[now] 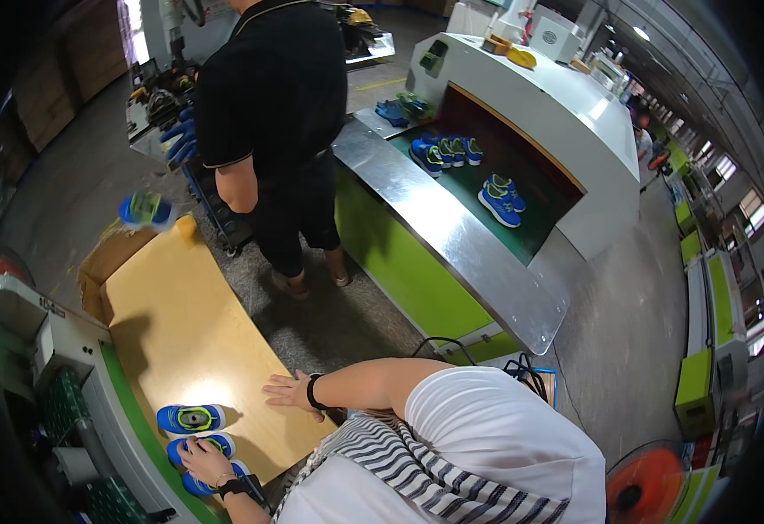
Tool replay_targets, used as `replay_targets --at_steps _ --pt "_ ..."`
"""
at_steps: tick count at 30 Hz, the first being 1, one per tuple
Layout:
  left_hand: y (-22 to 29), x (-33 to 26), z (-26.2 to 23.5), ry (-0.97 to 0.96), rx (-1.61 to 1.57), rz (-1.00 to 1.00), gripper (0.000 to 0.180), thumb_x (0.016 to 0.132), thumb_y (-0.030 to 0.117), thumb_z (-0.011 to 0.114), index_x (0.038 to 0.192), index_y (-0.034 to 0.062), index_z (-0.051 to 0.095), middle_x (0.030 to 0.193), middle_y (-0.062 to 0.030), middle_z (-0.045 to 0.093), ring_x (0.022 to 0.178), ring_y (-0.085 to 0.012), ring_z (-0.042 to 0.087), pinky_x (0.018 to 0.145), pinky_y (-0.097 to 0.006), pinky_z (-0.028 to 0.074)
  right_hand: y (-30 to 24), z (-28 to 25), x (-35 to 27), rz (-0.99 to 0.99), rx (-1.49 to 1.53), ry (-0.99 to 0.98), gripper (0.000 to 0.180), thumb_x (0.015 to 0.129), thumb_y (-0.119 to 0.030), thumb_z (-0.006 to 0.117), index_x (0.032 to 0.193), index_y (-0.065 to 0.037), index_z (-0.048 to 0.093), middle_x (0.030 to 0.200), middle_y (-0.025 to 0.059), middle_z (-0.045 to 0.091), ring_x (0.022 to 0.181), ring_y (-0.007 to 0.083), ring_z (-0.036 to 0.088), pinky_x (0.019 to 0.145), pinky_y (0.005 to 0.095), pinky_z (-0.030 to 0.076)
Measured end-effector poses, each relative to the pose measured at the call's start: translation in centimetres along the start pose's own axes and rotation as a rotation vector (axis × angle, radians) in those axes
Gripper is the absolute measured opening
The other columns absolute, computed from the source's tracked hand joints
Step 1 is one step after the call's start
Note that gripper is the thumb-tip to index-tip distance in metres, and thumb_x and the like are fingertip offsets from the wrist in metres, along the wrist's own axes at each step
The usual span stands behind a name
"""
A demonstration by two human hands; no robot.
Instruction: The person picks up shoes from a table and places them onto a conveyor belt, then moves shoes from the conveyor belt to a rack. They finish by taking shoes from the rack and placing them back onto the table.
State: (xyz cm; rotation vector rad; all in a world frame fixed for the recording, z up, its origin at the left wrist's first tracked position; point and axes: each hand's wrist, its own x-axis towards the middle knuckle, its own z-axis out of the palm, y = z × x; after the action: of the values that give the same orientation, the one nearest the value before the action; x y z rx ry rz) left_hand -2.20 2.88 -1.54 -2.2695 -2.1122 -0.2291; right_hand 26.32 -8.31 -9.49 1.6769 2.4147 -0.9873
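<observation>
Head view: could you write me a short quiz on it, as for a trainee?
1. True or false: the right hand rests on the wooden tabletop.
2. How many blue shoes show at that tabletop's near end?
3. The nearby co-worker's shirt is: (a) white, (b) black, (c) green?

Key: 1. True. 2. Three; the left hand is on the middle one. 3. b.

At the near end of the worktop [194, 319], the left hand [203, 461] rests on two of three blue shoes [210, 412]; the right hand [289, 392] lies at the worktop's right edge. A co-worker [273, 96] stands beyond it.
</observation>
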Motion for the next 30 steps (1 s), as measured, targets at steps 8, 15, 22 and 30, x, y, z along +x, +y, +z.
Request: replay_targets --at_steps 8,15,22,30 --pt "-0.1 0.1 0.2 0.208 -0.308 0.006 0.032 0.083 0.027 0.062 0.109 0.0108 0.071 0.121 -0.0209 0.058 0.113 -0.0395 0.051 0.096 -0.052 0.041 -4.1 -7.9 -2.7 -0.017 -0.186 -0.079 0.116 0.052 -0.041 0.09 0.149 -0.014 0.031 0.156 0.0181 0.023 0.144 0.0357 0.022 0.096 0.0632 0.04" --pt "1.8 -0.7 -2.0 0.326 -0.555 -0.031 0.042 0.081 0.015 0.065 0.122 0.0068 0.056 0.131 -0.0163 0.048 0.121 -0.0376 0.046 0.103 -0.048 0.036 -4.1 -11.5 4.3 -0.042 -0.056 -0.001 0.049 0.082 -0.029 0.07 0.12 0.0 0.058 0.117 0.0222 0.06 0.108 0.0392 0.057 0.095 0.0462 0.046" --pt "8.9 -1.3 -2.2 0.191 -0.919 -0.142 0.08 0.087 0.016 0.062 0.15 -0.0046 0.017 0.155 -0.0279 0.012 0.144 -0.0431 0.018 0.117 -0.045 0.021 -6.6 -19.1 25.7 -0.477 -0.103 0.468 0.053 0.087 -0.02 0.065 0.134 -0.002 0.049 0.143 0.0203 0.045 0.133 0.0378 0.04 0.109 0.05 0.034" --pt "8.1 2.0 2.2 0.132 -0.946 -0.499 0.093 0.087 0.016 0.064 0.15 -0.0065 0.0 0.156 -0.0291 0.004 0.146 -0.0414 0.009 0.118 -0.042 0.014 -4.2 -18.2 28.7 -0.183 -0.02 0.521 0.064 0.095 -0.04 0.054 0.146 -0.007 0.035 0.154 0.0116 0.033 0.145 0.0289 0.025 0.113 0.0611 0.018"
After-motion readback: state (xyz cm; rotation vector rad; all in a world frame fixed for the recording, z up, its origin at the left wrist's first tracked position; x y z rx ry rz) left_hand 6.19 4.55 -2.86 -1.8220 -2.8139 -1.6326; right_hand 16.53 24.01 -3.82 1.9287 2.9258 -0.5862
